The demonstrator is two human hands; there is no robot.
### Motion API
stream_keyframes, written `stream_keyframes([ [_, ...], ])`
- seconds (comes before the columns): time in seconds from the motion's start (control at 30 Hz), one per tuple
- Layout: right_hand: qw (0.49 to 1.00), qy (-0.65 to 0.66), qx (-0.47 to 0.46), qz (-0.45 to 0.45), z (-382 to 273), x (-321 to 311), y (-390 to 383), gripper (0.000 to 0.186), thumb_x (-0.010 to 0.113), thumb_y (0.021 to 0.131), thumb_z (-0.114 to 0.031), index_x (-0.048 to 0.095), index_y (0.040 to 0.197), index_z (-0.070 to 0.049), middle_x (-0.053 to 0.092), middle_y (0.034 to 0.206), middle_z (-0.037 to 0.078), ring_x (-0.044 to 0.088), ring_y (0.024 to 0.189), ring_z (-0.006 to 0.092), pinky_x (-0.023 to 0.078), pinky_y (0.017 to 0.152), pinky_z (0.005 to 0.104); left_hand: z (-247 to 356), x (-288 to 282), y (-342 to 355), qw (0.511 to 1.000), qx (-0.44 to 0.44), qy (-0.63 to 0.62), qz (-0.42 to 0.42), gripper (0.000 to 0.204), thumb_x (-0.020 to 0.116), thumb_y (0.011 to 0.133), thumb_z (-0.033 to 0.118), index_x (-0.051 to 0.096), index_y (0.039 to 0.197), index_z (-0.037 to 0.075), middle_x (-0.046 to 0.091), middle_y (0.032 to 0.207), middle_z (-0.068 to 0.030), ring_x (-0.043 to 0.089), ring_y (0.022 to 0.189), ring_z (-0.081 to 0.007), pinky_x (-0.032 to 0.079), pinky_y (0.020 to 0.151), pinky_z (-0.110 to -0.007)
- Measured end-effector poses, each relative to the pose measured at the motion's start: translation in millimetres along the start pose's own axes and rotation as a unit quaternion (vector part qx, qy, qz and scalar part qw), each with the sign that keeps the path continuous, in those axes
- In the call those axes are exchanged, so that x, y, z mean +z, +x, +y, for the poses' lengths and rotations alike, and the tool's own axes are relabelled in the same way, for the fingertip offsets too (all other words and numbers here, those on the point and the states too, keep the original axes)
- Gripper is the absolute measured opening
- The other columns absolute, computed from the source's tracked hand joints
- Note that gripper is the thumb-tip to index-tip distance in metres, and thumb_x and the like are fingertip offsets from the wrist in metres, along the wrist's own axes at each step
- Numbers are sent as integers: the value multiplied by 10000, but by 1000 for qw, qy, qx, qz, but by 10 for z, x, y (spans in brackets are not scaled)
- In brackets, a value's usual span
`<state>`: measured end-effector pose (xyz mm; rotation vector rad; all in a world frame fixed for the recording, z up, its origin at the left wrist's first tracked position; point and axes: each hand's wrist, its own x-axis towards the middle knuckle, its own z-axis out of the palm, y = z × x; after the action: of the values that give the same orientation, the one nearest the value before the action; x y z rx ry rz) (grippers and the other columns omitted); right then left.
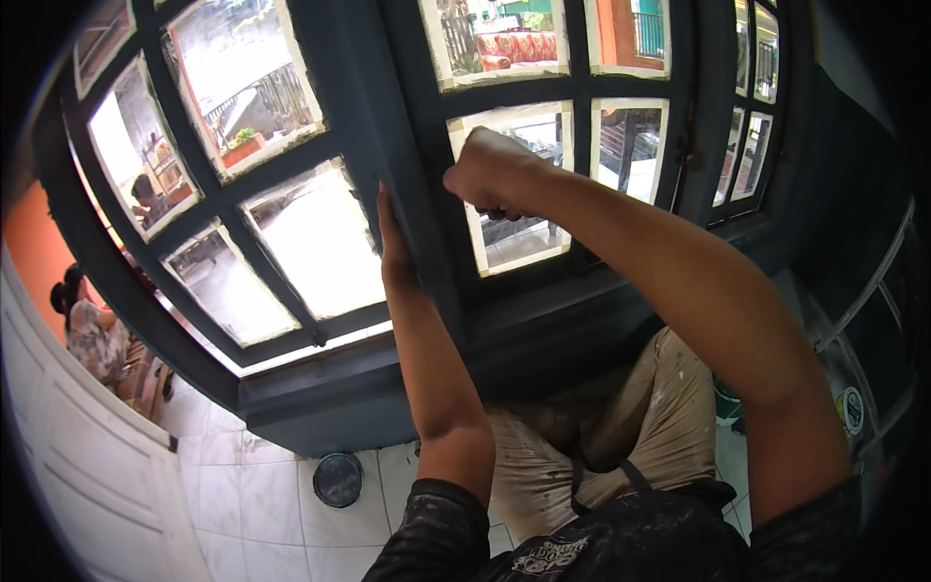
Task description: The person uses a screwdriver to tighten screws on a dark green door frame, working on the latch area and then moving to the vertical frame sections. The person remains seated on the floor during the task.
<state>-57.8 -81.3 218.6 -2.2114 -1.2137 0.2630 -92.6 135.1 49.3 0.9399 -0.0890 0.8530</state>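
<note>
My left hand is open, fingers straight and lying along the side of a dark grey window post. My right hand is closed in front of a taped pane just right of the post; whatever its curled fingers may hold is hidden. Pale masking tape edges the panes of the dark-framed windows. My knees are bent below the dark sill, in paint-spotted tan trousers.
A dark round container stands on white floor tiles at lower left. A seated person is beyond a white door at far left. A green container and a labelled tub are at right.
</note>
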Motion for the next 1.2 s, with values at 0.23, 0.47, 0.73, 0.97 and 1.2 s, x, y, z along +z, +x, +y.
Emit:
stream_keyframes([
  [0.23,932,-246,-225,141,151,466,-18,187,658,896,-158,753,970,-14,765,952,198,751,957,376,602,834,474,8,-201,59,999,25,29,-11,746,366,1045,672,584,1423,67,670,1294,-149,641,1171,-266,539,991,-389],
  [0.47,989,52,-64,124,622,363,26,264,646,928,-234,701,962,22,731,898,181,736,815,270,584,685,394,31,188,-178,992,39,123,-4,648,358,1064,609,610,1355,89,689,1200,-94,669,1076,-221,561,919,-379],
  [0.73,879,473,54,-16,439,414,-53,249,659,1002,-215,648,910,16,625,750,94,574,582,155,419,469,299,100,307,-256,993,18,118,-14,766,292,1041,693,617,1378,86,693,1239,-126,662,1112,-255,541,958,-389],
  [0.97,967,248,8,56,394,324,-51,306,595,867,-136,644,1064,93,711,901,232,719,676,266,569,562,374,90,190,-196,988,49,148,8,738,303,1054,672,615,1386,93,689,1244,-113,654,1132,-252,532,972,-372],
  [1.2,979,194,-2,54,309,125,-128,356,632,819,-144,674,1020,147,729,907,303,764,836,352,609,742,409,27,73,-118,989,61,136,10,722,329,1055,665,636,1364,89,686,1233,-104,654,1116,-232,536,967,-351],
])
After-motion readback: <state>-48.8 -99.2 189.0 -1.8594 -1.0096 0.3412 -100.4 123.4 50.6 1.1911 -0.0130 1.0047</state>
